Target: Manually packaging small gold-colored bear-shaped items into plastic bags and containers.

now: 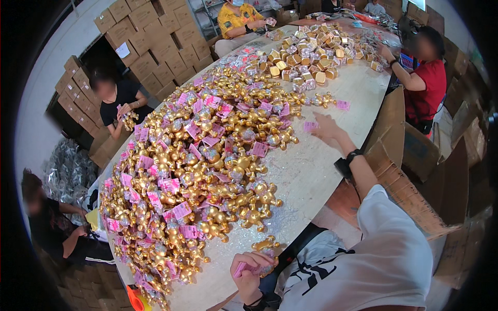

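My left hand (250,271), low in the view by the near table edge, is closed round a shiny gold figurine (267,245) with a pink tag. Part of that figurine is hidden by my fingers. Farther up the table, my right hand (330,130) reaches out with its fingers stretched over the board. A pink tag (310,126) lies at its fingertips; whether they touch it I cannot tell. To the left spreads a big heap of gold figurines (207,155), many in clear wrap with pink tags. Beyond my right hand lies another tagged gold figurine (325,99).
Gold and clear-wrapped blocks (311,57) are piled at the far end of the pale table (306,171). Open cardboard boxes (410,181) stand along the right edge. Co-workers sit round the table, one in a red top (428,85). Stacked cartons (150,46) line the back.
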